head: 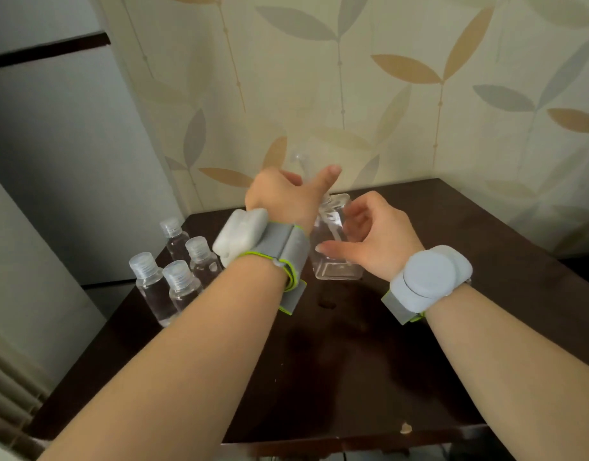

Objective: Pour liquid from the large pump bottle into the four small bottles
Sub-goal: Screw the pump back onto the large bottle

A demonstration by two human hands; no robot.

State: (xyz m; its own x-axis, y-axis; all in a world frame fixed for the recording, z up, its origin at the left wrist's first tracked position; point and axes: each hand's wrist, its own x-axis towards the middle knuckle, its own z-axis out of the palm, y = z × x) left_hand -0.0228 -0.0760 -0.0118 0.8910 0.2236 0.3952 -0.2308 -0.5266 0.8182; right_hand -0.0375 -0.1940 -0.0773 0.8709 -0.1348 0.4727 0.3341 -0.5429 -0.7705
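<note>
Head view: dark wooden bench (pixel 336 361) set in a room corner, both forearms reaching in from the bottom edge.
Pump bottle: large clear square pump bottle (pixel 333 261) stands upright on the bench near the back centre, between the two hands; pump head (pixel 299 158) blurred above the left hand.
Left hand: left hand (pixel 283 194) at the bottle's neck and pump, thumb sticking up to the right; the fingers are hidden behind the hand, so cannot tell whether they grip the pump.
Right hand: right hand (pixel 376 234) just beside the bottle's right side, fingers loosely curled and spread, index finger reaching across the front of the bottle; real contact cannot be told.
Small bottles: four small bottles (pixel 176 271), clear with ribbed clear caps on, stand upright in a tight cluster at the bench's left edge, left of the left forearm, apart from the pump bottle.
Wrists: grey strap with white device (pixel 243 232) on the left wrist; grey strap with round pale device (pixel 429 277) on the right wrist.
Surroundings: leaf-pattern wallpaper (pixel 386 78) behind the bench; grey panel (pixel 53 144) at left.
</note>
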